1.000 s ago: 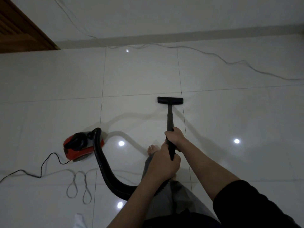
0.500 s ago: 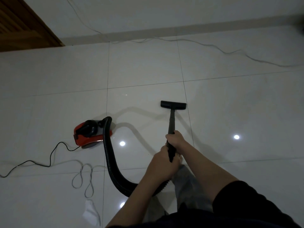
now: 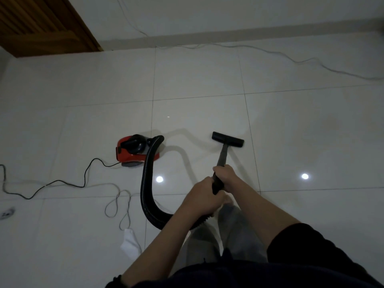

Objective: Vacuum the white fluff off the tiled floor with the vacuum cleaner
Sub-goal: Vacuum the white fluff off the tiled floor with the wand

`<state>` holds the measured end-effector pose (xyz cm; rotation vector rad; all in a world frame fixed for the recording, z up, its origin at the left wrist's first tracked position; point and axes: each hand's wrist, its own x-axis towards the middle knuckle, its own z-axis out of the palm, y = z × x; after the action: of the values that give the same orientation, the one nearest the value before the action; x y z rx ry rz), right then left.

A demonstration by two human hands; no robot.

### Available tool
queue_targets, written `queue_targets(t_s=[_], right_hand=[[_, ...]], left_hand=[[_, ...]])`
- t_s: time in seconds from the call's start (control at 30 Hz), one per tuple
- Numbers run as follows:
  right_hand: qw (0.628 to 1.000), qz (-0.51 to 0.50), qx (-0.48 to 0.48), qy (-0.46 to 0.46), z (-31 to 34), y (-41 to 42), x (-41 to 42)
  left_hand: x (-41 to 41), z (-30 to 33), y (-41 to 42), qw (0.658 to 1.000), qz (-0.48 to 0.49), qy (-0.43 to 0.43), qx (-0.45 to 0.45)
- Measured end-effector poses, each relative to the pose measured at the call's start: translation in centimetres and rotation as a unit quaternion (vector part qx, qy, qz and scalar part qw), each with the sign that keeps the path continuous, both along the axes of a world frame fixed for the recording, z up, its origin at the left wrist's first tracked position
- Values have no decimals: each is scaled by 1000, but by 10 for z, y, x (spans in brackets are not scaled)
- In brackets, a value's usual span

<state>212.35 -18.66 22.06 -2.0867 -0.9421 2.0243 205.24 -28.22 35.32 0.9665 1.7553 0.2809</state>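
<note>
Nozzle sits flat on the tiled floor ahead, wand angling back to both hands. Right hand wraps it higher up, left hand clamps just behind, forearms stretched forward. Hose loops left to the red vacuum cleaner.

A brown slatted wooden door fills the far left corner, and a thin grey cable trails along the wall's foot.

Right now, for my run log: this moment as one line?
both hands grip wand: left hand, right hand | nozzle on tiled floor | red canister left
</note>
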Motion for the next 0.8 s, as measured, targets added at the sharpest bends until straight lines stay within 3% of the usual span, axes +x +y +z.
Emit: queue_targets(t_s=[0.2,0.4,0.8], right_hand=[[999,-30,-14,27,-4,-6,-3],[998,-46,-16,37,-4,11,-12],[994,88,-3,62,32,65,-111]], left_hand=[[-5,-2,-5,1000,-9,4,-4],[-25,11,13,995,-93,34,-9],[-94,33,40,997,33,52,38]])
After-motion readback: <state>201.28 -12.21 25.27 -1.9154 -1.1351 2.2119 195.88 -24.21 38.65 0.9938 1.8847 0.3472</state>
